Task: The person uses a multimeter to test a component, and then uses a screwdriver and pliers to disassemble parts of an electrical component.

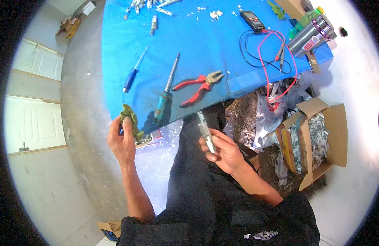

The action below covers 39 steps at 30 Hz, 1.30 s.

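My left hand [122, 141] holds a crumpled green piece [130, 122], pinched between thumb and fingers near the front edge of the blue table [197, 45]. In my right hand [223, 151] is a slim silver cylindrical part [206, 132], its tip pointing up toward the table edge. Both hands hover over my lap, below the table. On the table just above lie a teal-handled screwdriver [165, 93], a blue-handled screwdriver [134, 71] and red-handled pliers [199, 86].
A black multimeter [252, 19] with red and black leads [275, 61] lies at the back right beside a silver cylinder [311, 37]. An open cardboard box [316, 139] of shredded metal scraps stands on the floor at right. White scraps litter the table's far edge.
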### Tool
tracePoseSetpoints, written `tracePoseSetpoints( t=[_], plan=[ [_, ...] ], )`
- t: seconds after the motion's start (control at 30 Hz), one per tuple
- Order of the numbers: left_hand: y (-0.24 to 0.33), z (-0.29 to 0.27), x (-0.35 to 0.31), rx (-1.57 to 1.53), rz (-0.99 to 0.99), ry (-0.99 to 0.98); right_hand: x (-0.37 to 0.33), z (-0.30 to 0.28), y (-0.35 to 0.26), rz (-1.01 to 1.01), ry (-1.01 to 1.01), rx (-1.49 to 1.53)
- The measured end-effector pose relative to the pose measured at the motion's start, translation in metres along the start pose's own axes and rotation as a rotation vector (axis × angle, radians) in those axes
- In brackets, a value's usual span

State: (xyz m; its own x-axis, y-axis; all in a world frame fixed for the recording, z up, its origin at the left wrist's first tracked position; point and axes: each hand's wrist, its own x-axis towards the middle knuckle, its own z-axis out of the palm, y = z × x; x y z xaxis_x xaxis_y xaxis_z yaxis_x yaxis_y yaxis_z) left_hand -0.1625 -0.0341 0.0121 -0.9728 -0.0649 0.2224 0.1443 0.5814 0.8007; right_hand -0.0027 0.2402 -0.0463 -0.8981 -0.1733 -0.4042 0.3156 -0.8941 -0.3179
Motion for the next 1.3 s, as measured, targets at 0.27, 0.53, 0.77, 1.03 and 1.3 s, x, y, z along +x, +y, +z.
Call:
tracePoseSetpoints(
  t=[0.27,0.53,0.77,1.03,1.3],
  plan=[
    [-0.006,-0.005,0.057,0.247,-0.019,0.079,0.017,0.004,-0.017,-0.019,0.155,-0.111],
    [0.008,0.008,0.128,0.076,0.177,0.151,0.027,0.006,-0.039,-0.075,0.169,-0.167],
    [0.048,0.058,0.056,0.385,0.292,-0.273,0.035,-0.002,-0.049,-0.134,0.161,-0.118],
    [0.042,0.084,0.025,0.484,0.191,-0.337,0.042,-0.006,-0.056,-0.086,0.142,-0.249],
    [0.046,0.051,0.009,0.081,-0.046,-0.351,0.04,0.003,-0.065,-0.102,0.186,-0.53]
  ],
)
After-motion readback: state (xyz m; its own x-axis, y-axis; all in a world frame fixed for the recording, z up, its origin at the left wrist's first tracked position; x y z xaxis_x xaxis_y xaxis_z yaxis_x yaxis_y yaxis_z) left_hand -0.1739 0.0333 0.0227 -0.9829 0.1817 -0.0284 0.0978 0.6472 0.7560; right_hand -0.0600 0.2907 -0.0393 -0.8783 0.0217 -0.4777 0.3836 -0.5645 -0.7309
